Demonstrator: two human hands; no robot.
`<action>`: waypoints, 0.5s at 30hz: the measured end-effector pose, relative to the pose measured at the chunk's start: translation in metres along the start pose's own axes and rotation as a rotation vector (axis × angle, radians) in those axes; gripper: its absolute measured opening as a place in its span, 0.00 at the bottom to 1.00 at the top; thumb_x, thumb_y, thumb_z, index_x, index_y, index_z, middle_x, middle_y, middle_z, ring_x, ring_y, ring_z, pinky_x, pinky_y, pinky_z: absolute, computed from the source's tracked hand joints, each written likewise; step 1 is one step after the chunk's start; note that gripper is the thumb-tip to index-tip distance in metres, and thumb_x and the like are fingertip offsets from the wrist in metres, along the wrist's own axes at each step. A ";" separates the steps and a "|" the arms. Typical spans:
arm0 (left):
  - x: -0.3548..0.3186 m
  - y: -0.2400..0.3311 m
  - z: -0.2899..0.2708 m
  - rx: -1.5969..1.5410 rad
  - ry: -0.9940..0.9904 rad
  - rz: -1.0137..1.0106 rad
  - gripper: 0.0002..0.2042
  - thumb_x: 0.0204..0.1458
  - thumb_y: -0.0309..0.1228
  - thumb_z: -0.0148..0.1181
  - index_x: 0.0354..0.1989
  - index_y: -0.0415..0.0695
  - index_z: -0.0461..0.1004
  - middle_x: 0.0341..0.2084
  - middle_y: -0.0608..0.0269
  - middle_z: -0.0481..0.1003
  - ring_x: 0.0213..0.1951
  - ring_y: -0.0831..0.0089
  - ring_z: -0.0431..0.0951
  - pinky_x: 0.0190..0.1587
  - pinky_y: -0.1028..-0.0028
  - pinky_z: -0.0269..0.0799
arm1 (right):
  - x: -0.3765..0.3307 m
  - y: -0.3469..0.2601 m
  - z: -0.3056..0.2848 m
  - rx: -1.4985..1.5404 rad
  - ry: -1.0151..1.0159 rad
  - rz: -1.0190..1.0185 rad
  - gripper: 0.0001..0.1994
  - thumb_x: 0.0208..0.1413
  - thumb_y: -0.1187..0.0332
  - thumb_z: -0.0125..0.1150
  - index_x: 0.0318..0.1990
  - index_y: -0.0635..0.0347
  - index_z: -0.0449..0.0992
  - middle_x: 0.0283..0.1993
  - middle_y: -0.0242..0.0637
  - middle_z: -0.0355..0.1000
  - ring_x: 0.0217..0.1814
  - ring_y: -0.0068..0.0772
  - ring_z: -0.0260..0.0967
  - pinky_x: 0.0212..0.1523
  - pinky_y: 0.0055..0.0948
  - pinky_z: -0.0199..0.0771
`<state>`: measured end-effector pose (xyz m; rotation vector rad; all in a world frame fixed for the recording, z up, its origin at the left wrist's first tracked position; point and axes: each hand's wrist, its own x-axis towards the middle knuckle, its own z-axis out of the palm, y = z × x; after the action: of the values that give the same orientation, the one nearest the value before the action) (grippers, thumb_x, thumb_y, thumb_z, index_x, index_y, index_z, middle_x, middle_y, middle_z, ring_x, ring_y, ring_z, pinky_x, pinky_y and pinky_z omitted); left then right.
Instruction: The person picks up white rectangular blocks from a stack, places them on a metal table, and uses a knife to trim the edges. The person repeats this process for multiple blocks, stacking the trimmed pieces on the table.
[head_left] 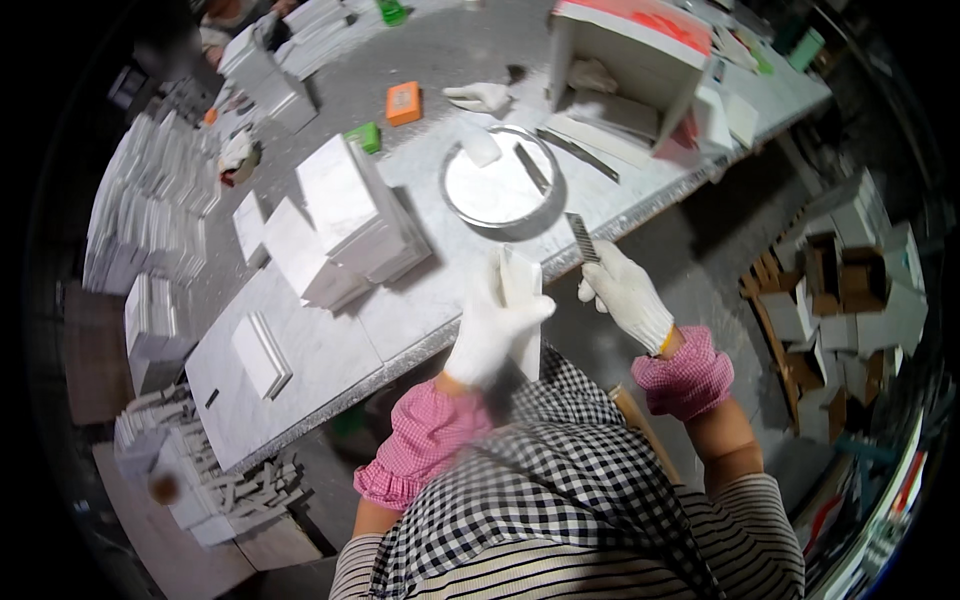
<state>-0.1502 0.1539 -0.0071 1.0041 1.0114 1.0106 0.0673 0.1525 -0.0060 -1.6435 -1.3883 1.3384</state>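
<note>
My left hand (493,325), in a white knitted glove, is closed around a narrow white tile (523,285), held tilted near the table's front edge. In my right hand (627,290), also gloved, is a flat grey file-like metal tool (580,238), its ridged end pointing up and away from me. The tool and the tile are apart. Just beyond both hands sits a round pan (490,205) of white material, with a dark blade (531,168) and a pale block (480,147) in it. Another dark metal strip (580,155) lies beside the pan.
Stacked white tiles (350,215) stand left of the pan, with a small stack (262,355) nearer me. An orange box (403,103), a green box (365,137) and a loose glove (478,97) lie farther back. An open white box (625,75) stands at the right; cartons (840,290) fill a pallet below.
</note>
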 end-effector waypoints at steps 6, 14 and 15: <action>0.028 0.005 -0.025 -0.113 0.145 -0.016 0.31 0.51 0.32 0.71 0.61 0.34 0.65 0.50 0.58 0.73 0.51 0.72 0.74 0.55 0.70 0.72 | 0.044 -0.037 -0.003 -0.307 0.057 -0.203 0.16 0.67 0.58 0.52 0.51 0.60 0.77 0.38 0.48 0.80 0.39 0.51 0.78 0.44 0.42 0.76; 0.058 0.002 -0.047 -0.103 0.257 0.033 0.32 0.49 0.34 0.74 0.60 0.35 0.64 0.48 0.62 0.72 0.48 0.74 0.74 0.52 0.71 0.74 | 0.107 -0.047 -0.004 -0.420 -0.009 -0.322 0.19 0.64 0.58 0.56 0.54 0.61 0.80 0.41 0.48 0.78 0.45 0.48 0.75 0.48 0.39 0.74; 0.059 0.003 -0.048 -0.113 0.260 0.032 0.32 0.49 0.34 0.73 0.60 0.35 0.64 0.48 0.62 0.72 0.48 0.73 0.74 0.52 0.71 0.74 | 0.111 -0.045 -0.003 -0.397 -0.025 -0.312 0.19 0.64 0.60 0.57 0.55 0.63 0.79 0.37 0.44 0.77 0.40 0.38 0.74 0.44 0.35 0.73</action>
<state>-0.1837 0.2197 -0.0255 0.8122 1.1389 1.2338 0.0483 0.2712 0.0010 -1.5632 -1.9285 0.9491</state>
